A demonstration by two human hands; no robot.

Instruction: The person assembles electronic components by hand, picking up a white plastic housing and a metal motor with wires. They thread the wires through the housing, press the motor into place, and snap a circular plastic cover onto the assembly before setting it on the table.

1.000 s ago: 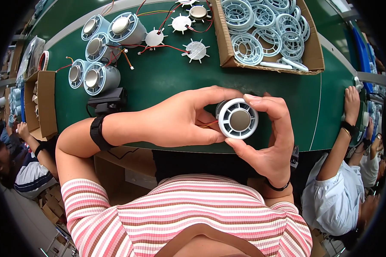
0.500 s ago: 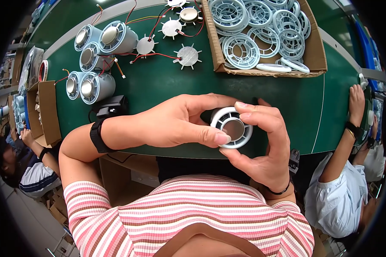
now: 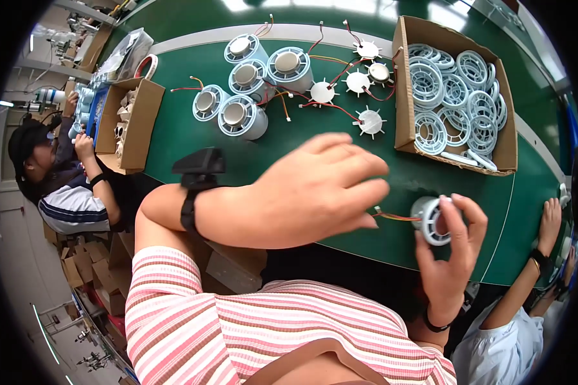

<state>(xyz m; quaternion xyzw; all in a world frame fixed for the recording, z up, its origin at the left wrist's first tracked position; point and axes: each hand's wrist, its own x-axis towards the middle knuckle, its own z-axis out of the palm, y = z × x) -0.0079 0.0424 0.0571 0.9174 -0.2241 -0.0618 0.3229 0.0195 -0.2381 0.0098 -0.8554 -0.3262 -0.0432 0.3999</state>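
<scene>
My right hand [image 3: 455,247] grips a round light-blue housing [image 3: 422,206] by its ringed rim, fingers and thumb around the edge. A bundle of thin coloured wires [image 3: 395,217] with a small white connector comes out of its side toward my left hand. My left hand [image 3: 327,186] is off the housing, its bent fingers apart. The connector lies close to its thumb and index fingertips, and I see no firm grip on it. Beyond my left hand stand several light-blue cylinders [image 3: 253,123] with silver discs on top.
Toothed white discs [image 3: 370,122] with red and black wires lie on the green table [image 3: 289,151]. A cardboard box [image 3: 401,96] of light-blue rings stands at the far right. A black adapter-like block [image 3: 200,160] sits by my left wrist. Co-workers sit on both sides.
The housing has moved right in my right hand and turned, so its wires now show. My left hand has let go and drawn away from it. The view has shifted leftward.
</scene>
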